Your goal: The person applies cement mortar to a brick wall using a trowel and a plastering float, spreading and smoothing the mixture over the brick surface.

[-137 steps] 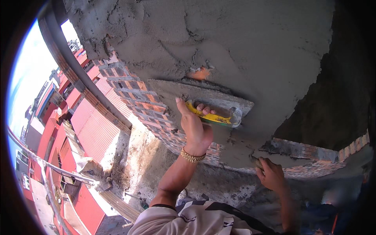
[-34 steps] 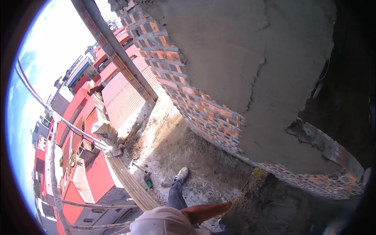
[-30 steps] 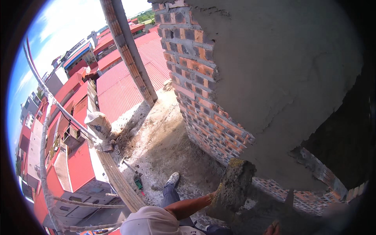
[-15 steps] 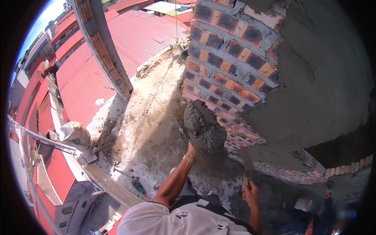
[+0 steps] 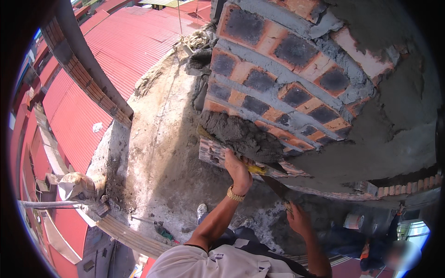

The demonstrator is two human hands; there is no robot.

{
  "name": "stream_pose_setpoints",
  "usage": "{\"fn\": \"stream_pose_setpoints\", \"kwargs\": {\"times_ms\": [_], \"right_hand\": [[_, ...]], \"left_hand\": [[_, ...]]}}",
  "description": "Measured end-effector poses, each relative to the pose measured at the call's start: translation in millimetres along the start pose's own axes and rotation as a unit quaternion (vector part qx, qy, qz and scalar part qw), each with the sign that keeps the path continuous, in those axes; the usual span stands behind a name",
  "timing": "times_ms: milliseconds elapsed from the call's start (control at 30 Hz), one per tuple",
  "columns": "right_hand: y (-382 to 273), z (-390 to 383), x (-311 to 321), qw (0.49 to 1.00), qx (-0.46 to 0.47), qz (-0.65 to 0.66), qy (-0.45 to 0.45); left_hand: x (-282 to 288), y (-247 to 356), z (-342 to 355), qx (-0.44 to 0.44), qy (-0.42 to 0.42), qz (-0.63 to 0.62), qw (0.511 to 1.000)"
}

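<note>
My left hand [image 5: 238,172] is closed under a plasterer's hawk [image 5: 257,170], whose yellowish edge shows below the load. Heaped on it is a mound of wet grey mortar [image 5: 243,135], close up against the brick wall [image 5: 278,92]; whether it touches the bricks I cannot tell. In my right hand [image 5: 299,218] is a trowel, gripped by its handle. The trowel's blade [image 5: 275,186] points up and left, its tip near the hawk's underside. Smooth grey plaster [image 5: 366,134] covers the wall to the right of the bare bricks.
A co-worker [image 5: 371,241] in dark clothes is at the lower right, near a bucket [image 5: 354,221]. At left stand a brick-and-concrete post [image 5: 83,74], a filled sack [image 5: 79,185] and a metal pole [image 5: 48,204]. Red roofs [image 5: 125,41] lie below the ledge.
The hawk with its mortar has come up against the brick wall, which now looks closer. My right hand has raised the trowel toward the hawk, its blade swinging leftward.
</note>
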State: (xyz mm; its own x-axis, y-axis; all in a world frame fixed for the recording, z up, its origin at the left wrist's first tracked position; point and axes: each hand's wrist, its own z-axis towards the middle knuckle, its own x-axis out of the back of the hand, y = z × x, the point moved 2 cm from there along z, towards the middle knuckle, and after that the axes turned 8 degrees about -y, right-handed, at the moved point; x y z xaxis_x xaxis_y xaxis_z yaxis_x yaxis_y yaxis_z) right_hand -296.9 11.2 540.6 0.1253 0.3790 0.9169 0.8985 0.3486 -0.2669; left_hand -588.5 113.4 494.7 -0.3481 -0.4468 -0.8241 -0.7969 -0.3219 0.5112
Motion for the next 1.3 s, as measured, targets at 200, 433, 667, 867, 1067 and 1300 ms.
{"fn": "stream_pose_setpoints", "kwargs": {"times_ms": [200,433,667,867,1067,1300], "right_hand": [[-6.6,80.0,68.2,0.96,0.137,-0.24,0.044],[-8.6,79.6,135.6,0.926,0.209,-0.305,0.075],[-13.2,59.3,197.5,0.938,0.201,-0.263,0.1],[-19.6,49.9,231.6,0.942,0.221,-0.219,0.123],[-35.2,37.7,256.9,0.959,0.216,-0.123,0.134],[-43.7,34.4,260.8,0.985,0.142,0.002,0.095]], "left_hand": [[-52.6,42.0,-9.2,0.009,-0.067,-0.001,0.998],[-121.5,89.5,-25.4,0.004,-0.149,0.006,0.989],[-184.8,137.4,-39.6,0.021,-0.211,-0.028,0.977],[-224.4,162.0,-48.1,0.028,-0.252,-0.059,0.966],[-263.9,190.1,-56.1,0.024,-0.261,-0.065,0.963],[-298.3,208.3,-66.3,0.0,-0.256,-0.044,0.966]]}}
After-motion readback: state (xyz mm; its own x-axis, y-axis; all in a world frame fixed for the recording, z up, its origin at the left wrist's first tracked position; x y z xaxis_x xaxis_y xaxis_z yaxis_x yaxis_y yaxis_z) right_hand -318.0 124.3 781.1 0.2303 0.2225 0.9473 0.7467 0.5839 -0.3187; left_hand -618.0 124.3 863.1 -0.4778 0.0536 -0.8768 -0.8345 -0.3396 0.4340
